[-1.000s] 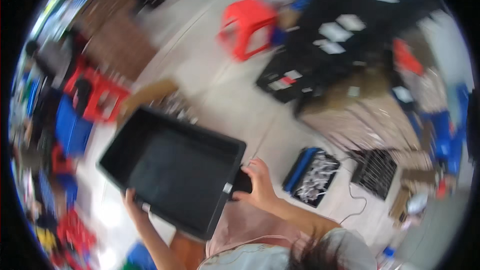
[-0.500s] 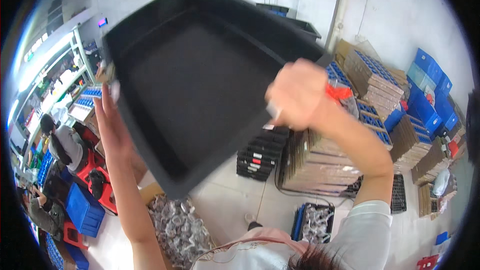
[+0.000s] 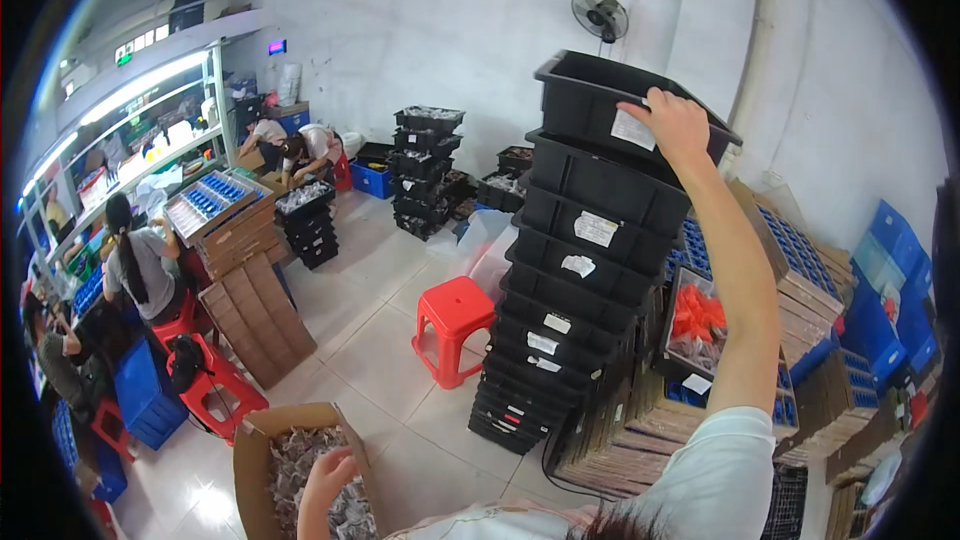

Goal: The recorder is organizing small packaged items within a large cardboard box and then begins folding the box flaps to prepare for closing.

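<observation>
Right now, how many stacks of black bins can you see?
3 clearly: the tall stack at the right hand, a middle stack toward the back wall, and a shorter stack left of that. Bins partly hidden beyond the tall stack may form more.

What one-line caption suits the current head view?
Right hand gripping the top black bin of a tall stack; left hand seen against an open carton.

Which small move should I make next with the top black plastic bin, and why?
Perhaps press the top black plastic bin square onto the stack of bins before the right hand lets go: the stack is tall, only that hand holds the bin, and the view leaves unclear whether it is fully seated.
</observation>
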### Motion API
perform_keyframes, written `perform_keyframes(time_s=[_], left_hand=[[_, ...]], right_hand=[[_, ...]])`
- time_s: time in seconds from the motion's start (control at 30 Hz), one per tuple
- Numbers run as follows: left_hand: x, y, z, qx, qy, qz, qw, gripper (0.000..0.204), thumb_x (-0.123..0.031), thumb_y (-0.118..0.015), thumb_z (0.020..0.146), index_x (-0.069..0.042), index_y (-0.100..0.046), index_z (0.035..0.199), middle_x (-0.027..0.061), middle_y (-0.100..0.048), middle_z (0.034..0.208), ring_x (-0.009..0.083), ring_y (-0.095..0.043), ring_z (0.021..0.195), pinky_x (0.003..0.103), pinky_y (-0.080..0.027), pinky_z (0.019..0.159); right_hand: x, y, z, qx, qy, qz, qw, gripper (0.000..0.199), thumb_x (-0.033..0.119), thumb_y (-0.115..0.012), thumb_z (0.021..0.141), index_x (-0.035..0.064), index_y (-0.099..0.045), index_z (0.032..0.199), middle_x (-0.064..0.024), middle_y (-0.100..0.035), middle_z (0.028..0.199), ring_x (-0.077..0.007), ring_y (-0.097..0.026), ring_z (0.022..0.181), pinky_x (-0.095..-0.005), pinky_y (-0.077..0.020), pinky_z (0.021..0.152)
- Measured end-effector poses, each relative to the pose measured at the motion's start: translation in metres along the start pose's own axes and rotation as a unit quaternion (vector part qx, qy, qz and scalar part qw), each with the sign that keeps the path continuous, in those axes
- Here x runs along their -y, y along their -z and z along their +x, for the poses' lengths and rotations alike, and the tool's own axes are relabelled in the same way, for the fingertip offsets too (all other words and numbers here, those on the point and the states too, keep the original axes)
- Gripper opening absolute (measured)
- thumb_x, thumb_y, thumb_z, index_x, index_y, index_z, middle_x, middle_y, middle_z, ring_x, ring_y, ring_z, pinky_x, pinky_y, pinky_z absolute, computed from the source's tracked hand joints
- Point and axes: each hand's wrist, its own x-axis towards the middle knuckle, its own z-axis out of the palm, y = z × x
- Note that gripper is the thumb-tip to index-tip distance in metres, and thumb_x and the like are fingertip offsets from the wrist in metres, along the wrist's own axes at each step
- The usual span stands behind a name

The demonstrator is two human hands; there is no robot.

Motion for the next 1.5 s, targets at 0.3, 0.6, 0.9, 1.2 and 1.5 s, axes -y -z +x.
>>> perform_keyframes(time_s=[0.3,0.6,0.9,1.2,1.5], left_hand=[[0.139,0.004,-0.008,-0.190,0.181,-0.159,0.952,0.035,-0.021,-0.053,0.087,-0.001,-0.053,0.116,0.0093,-0.062,0.078,0.0137,-0.059,0.060,0.023,-0.043,0.047],[0.137,-0.027,0.037,-0.107,0.051,0.028,0.993,0.036,-0.027,-0.058,0.083,0.000,-0.061,0.105,0.0122,-0.066,0.080,0.0194,-0.064,0.075,0.030,-0.050,0.066],[0.247,0.006,0.048,-0.030,0.129,0.239,0.962,0.042,-0.034,-0.057,0.079,-0.002,-0.063,0.105,0.0210,-0.066,0.093,0.0318,-0.064,0.090,0.038,-0.049,0.078],[0.309,-0.042,0.041,-0.030,0.433,0.191,0.881,0.053,-0.047,-0.067,0.069,-0.005,-0.067,0.102,0.0147,-0.062,0.111,0.0293,-0.060,0.103,0.043,-0.047,0.087],[0.288,-0.090,-0.019,-0.107,0.417,-0.052,0.901,0.036,-0.035,-0.061,0.076,0.000,-0.064,0.083,0.0181,-0.065,0.090,0.0368,-0.062,0.084,0.045,-0.048,0.075]], right_hand=[[0.016,-0.034,-0.017,0.154,-0.054,-0.015,0.987,0.055,0.060,-0.051,0.081,0.0063,-0.057,0.068,-0.0116,-0.063,0.064,-0.0293,-0.063,0.060,-0.0390,-0.0499,0.053],[0.018,-0.003,-0.018,0.220,-0.078,-0.045,0.971,0.054,0.059,-0.050,0.082,0.0066,-0.059,0.073,-0.0138,-0.063,0.068,-0.0329,-0.062,0.065,-0.0417,-0.0479,0.055],[0.081,0.017,0.001,0.025,-0.055,-0.040,0.997,0.048,0.041,-0.059,0.084,-0.0014,-0.062,0.107,-0.0178,-0.062,0.106,-0.0331,-0.058,0.098,-0.0383,-0.0440,0.086],[0.595,0.055,-0.327,0.753,0.031,0.529,0.389,0.043,0.039,-0.044,0.091,0.0012,-0.066,0.097,-0.0196,-0.066,0.093,-0.0329,-0.063,0.092,-0.0392,-0.0461,0.081],[0.736,0.092,-0.447,0.719,0.555,0.298,0.294,0.038,0.034,-0.061,0.081,0.0003,-0.065,0.098,-0.0221,-0.064,0.100,-0.0372,-0.061,0.096,-0.0421,-0.0498,0.082]])
